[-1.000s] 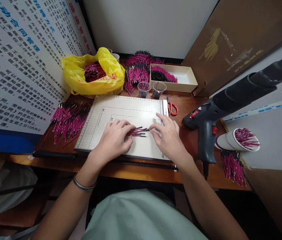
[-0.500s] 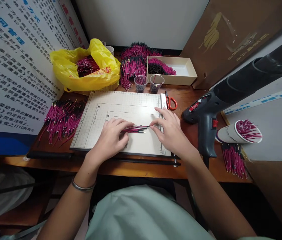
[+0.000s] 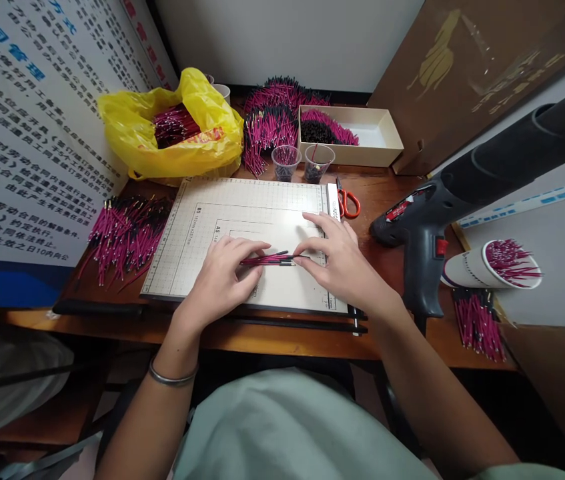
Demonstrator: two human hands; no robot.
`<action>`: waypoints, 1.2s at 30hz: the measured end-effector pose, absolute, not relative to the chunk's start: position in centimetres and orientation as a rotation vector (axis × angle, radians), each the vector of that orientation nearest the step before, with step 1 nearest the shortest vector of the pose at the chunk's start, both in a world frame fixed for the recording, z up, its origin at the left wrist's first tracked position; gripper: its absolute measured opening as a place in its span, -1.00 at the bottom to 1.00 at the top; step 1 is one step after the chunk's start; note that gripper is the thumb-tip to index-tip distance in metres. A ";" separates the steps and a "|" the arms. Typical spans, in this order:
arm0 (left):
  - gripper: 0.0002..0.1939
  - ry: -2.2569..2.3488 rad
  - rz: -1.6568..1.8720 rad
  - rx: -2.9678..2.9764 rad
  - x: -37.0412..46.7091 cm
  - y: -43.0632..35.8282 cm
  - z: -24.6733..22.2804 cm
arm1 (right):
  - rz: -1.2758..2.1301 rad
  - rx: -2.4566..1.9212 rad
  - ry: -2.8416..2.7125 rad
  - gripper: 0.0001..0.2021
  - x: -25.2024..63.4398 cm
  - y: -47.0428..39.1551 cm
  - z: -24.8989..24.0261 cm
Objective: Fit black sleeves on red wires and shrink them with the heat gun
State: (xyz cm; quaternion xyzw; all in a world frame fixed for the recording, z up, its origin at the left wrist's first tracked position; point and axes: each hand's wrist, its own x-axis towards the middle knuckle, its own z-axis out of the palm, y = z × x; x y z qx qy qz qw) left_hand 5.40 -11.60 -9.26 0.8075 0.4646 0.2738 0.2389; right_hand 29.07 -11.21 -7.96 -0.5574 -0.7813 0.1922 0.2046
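Several magenta wires with black ends (image 3: 275, 260) lie across the middle of a white gridded cutting board (image 3: 262, 207). My left hand (image 3: 229, 273) is closed on the left part of these wires, its thumb and fingers at their left side. At their right ends, my right hand (image 3: 335, 257) pinches the tip of one wire between thumb and index finger, with the other fingers spread above the board. The wires' left ends are hidden under my left hand.
A heat gun (image 3: 419, 247) stands right of the board, with a paper cup of wires (image 3: 469, 265) beyond it. Behind are red-handled scissors (image 3: 349, 203), plastic cups (image 3: 285, 165), a box (image 3: 362, 155) and a yellow bag (image 3: 137, 150).
My right hand has come slightly closer to my left hand, and its fingertips now sit nearer the wires' right ends. The view has shifted a little.
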 end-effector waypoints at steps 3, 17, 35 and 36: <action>-0.71 1.268 0.766 2.195 5.3 -11.6 -9.3 | 0.518 -1.539 -2.192 -0.91 29.2 -11.4 -7.8; -0.73 1.232 0.804 2.166 5.3 -11.5 -9.2 | 0.458 -1.501 -2.228 -0.91 29.0 -12.6 -7.5; -0.70 1.261 0.741 2.149 5.2 -11.6 -9.0 | 0.256 -1.557 -2.239 -0.85 29.6 -12.8 -6.8; -0.70 1.263 0.740 2.148 5.2 -11.6 -9.0 | 0.232 -1.548 -2.231 -0.84 29.9 -12.9 -6.7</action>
